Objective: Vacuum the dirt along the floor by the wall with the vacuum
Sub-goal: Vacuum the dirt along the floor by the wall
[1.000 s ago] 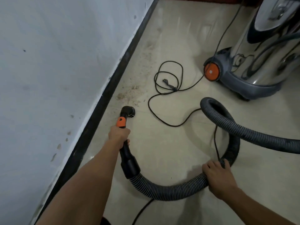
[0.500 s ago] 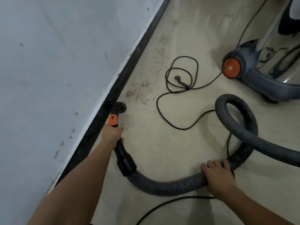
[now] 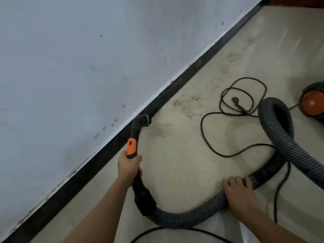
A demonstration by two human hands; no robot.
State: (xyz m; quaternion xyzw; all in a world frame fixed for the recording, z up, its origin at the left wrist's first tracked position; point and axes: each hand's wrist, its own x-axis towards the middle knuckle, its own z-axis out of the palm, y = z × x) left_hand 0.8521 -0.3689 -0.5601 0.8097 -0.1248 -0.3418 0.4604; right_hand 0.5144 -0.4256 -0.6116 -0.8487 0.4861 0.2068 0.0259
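My left hand (image 3: 128,165) grips the black vacuum handle (image 3: 135,135) just below its orange grip. The nozzle (image 3: 142,120) at its tip touches the floor right against the black baseboard (image 3: 175,90). My right hand (image 3: 239,194) holds the grey ribbed hose (image 3: 192,213) where it curves across the floor. Brown dirt (image 3: 185,104) lies scattered on the beige floor beyond the nozzle, and more dirt runs farther along the wall. Only an orange wheel of the vacuum body (image 3: 312,103) shows at the right edge.
A thin black power cord (image 3: 243,95) lies in loose loops on the floor between the dirt and the vacuum body. The hose loops up in a high arch (image 3: 275,116) at the right. A white wall (image 3: 78,67) fills the left.
The nozzle has swung left from the open floor to the baseboard. My right hand has kept its hold on the hose. My view has shifted so less of the vacuum body shows.
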